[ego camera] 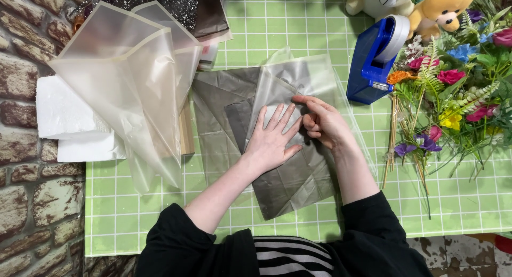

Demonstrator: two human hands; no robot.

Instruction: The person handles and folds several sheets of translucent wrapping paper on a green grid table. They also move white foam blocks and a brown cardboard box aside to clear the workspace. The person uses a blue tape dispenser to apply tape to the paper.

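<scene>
While folded, grey wrapping sheet (288, 175) under both hands.

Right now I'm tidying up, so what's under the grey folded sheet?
Under the grey sheet lies the green grid mat. Both hands, left and right, press on top. Anything else beneath stays hidden.

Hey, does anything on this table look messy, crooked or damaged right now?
Nothing looks damaged or spilled. The grey wrapping sheet under the left hand and right hand lies askew to the green grid mat and is creased.
</scene>
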